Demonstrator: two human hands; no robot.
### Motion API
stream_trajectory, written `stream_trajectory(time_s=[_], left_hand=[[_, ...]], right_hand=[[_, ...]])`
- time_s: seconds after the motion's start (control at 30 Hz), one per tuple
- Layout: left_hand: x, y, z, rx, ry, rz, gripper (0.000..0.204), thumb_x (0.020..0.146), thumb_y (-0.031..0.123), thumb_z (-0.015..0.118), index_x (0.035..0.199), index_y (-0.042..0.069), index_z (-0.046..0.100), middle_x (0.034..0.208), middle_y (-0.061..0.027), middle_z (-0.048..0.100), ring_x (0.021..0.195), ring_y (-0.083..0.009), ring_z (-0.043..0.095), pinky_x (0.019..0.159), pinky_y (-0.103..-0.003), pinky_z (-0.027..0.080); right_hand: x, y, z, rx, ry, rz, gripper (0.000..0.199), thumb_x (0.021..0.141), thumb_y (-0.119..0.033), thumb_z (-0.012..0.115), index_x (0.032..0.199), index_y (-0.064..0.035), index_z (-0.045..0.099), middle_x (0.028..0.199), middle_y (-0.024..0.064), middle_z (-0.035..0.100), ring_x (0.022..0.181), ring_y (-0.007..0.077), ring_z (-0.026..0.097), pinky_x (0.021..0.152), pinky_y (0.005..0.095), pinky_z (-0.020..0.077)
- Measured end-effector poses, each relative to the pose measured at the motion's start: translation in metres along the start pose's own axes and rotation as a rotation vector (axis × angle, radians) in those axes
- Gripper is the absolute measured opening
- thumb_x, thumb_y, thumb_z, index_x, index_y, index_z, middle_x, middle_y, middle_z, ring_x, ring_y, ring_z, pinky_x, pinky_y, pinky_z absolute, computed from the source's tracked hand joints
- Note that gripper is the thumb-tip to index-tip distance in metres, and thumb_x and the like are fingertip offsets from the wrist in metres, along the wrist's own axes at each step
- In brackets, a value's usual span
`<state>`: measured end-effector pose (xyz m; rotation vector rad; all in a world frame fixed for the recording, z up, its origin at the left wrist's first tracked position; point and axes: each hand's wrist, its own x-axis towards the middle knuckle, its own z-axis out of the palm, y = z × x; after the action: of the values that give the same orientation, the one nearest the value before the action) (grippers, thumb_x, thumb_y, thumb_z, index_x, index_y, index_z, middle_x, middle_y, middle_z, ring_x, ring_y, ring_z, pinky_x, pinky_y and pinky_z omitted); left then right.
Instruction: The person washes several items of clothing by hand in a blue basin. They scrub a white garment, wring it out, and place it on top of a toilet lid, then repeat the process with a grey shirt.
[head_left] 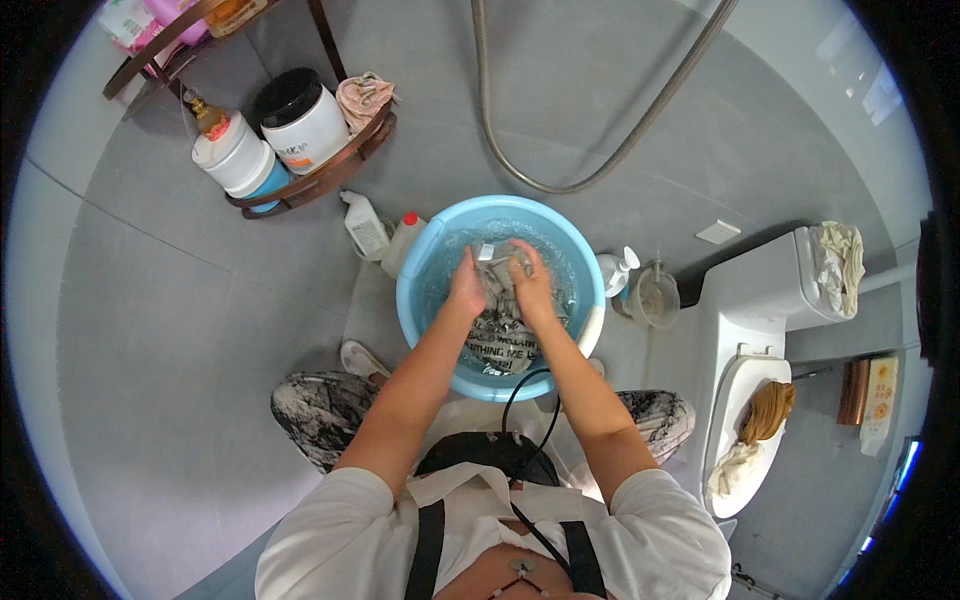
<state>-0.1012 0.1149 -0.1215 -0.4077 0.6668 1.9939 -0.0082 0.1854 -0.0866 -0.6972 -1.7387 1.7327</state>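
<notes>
A light blue basin with water in it stands on the floor in front of me. In the water lies a grey garment with dark lettering, bunched up toward the far side of the basin. My left hand is closed on the garment's left part. Opposite it, my right hand grips the cloth from the right, fingers curled over the bunched fabric. A small white label shows on the cloth between the two hands. Part of the fabric is hidden under my fingers.
Bottles stand left of the basin; a white pump bottle and a clear container stand right. A toilet with cloths on it is further right. A corner shelf holds tubs. A metal hose hangs beyond. A black cable crosses the near rim.
</notes>
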Motion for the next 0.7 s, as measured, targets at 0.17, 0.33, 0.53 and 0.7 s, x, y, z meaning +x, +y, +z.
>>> stream_trajectory(time_s=[0.17,0.33,0.53,0.7], left_hand=[[-0.001,-0.015,0.008,0.117,0.046,0.116,0.033,0.089,0.031,0.040,0.103,0.003,0.049,0.095,-0.0078,0.052,0.082,-0.0203,0.052,0.071,-0.035,0.044],[-0.011,-0.027,0.015,0.287,0.224,0.155,0.034,0.087,0.031,0.042,0.100,0.001,0.050,0.094,-0.0096,0.053,0.083,-0.0216,0.051,0.072,-0.035,0.044],[-0.015,-0.018,0.020,0.734,0.288,0.233,0.036,0.087,0.029,0.042,0.105,-0.002,0.046,0.100,-0.0126,0.051,0.091,-0.0240,0.050,0.079,-0.036,0.041],[-0.002,0.009,-0.004,0.711,0.433,0.429,0.050,0.084,0.029,0.046,0.121,-0.002,0.032,0.116,-0.0168,0.043,0.105,-0.0284,0.044,0.088,-0.036,0.036]], right_hand=[[-0.021,-0.017,0.015,-0.375,-0.066,-0.108,0.024,0.078,-0.020,0.056,0.095,-0.0036,0.055,0.092,0.0212,0.058,0.084,0.0320,0.056,0.075,0.0360,0.0427],[-0.007,-0.020,0.016,-0.646,0.074,0.031,0.038,0.079,-0.036,0.050,0.089,-0.0002,0.057,0.078,0.0273,0.056,0.077,0.0404,0.056,0.068,0.0429,0.0427],[0.024,0.044,-0.022,-0.433,0.185,0.279,0.052,0.077,-0.045,0.051,0.098,0.0032,0.052,0.097,0.0269,0.054,0.092,0.0406,0.051,0.078,0.0426,0.0398],[0.024,0.036,-0.024,-0.527,0.194,0.223,0.066,0.075,-0.046,0.054,0.121,-0.0020,0.038,0.111,0.0251,0.044,0.104,0.0375,0.045,0.087,0.0412,0.0362]])
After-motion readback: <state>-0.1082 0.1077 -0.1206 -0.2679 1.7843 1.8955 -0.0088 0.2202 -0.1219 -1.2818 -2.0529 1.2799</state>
